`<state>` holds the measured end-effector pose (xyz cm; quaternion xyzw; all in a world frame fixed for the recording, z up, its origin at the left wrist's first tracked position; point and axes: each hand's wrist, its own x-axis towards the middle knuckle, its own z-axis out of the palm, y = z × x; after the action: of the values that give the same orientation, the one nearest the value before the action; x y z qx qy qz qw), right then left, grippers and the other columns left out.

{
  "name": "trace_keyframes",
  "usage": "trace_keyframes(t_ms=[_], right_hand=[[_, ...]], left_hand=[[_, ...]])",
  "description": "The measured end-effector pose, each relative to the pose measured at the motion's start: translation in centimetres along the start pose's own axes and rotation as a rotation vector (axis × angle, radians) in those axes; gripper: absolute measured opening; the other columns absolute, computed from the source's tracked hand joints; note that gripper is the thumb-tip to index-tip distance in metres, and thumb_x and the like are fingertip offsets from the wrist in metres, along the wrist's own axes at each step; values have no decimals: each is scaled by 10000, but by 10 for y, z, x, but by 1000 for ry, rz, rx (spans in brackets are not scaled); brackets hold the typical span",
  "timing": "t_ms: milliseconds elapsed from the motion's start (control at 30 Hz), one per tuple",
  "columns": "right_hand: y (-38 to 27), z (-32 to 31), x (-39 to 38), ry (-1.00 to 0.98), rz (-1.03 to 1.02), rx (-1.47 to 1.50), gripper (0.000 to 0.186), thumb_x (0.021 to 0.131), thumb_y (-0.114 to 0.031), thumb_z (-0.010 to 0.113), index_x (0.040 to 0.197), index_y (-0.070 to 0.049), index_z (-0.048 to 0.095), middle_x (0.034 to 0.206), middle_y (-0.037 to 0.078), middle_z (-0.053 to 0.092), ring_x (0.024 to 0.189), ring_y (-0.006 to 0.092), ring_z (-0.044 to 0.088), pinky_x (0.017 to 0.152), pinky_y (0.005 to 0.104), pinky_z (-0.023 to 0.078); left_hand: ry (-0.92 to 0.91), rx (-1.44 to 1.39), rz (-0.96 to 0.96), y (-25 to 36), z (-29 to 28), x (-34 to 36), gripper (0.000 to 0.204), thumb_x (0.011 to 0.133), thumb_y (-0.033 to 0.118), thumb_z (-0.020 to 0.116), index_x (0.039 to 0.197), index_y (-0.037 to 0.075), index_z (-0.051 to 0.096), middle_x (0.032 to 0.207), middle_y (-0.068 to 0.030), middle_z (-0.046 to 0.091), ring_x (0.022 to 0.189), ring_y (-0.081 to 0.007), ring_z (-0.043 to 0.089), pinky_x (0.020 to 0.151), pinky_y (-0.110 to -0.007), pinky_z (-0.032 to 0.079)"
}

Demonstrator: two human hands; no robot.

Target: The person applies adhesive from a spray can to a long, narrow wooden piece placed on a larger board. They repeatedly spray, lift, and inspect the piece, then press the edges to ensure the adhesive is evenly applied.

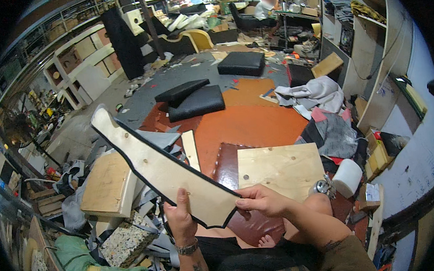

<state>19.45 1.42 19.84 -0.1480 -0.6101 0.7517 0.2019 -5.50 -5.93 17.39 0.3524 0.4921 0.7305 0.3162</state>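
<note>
A long cream panel point(163, 164) with black edging slants across the space in front of me, narrow at its far left end and wider near my hands. A few small round marks show on its face. My left hand point(181, 218) grips the lower edge, thumb on the face and fingers behind. At the near right corner, my right hand point(262, 200) pinches the black edging between thumb and fingers. Past the panel, a plywood board point(279, 169) lies on a dark red leather-like cushion point(226, 160) by my legs.
Beside my right knee are a metal spray gun or canister point(323, 186) and a white roll point(348, 176). A wood-topped foam block point(107, 186) and scraps crowd the left. Black cushions point(197, 102) lie on the floor ahead. Shelves point(371, 34) line the right; a person point(264, 10) sits far back.
</note>
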Motion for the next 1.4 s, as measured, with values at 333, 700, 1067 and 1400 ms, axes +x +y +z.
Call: trace_keyframes(t_ms=[333,700,1067,1400], right_hand=[[9,-10,13,134,-8,-46,461,1172,-370,433,1239,11,685,1139,71,721,1084,182,635,1009,370,502],[1,-43,1,196,-4,-1041,322,1067,-325,635,1179,-55,772,961,138,780,860,231,710,835,391,563],[-18,-33,-5,595,-533,-353,645,1174,-498,304,907,-11,633,824,74,652,748,171,587,732,348,486],[-38,-36,-22,1072,-827,-982,381,1109,-284,530,834,-24,579,634,180,547,548,385,610,512,442,464]], left_hand=[[-288,265,-73,-9,0,-13,338,997,220,787,1200,-43,724,1130,-110,778,1004,-188,719,889,-340,571],[-40,-346,111,46,21,45,412,1127,418,542,1233,23,592,1095,-77,674,966,-210,694,850,-432,591],[-372,-30,224,14,135,-18,304,1100,305,640,1187,15,654,913,22,656,811,-46,560,697,-239,441],[-468,20,237,3,171,-26,325,1095,249,650,1258,-31,628,1094,-58,710,917,-100,628,780,-262,510]])
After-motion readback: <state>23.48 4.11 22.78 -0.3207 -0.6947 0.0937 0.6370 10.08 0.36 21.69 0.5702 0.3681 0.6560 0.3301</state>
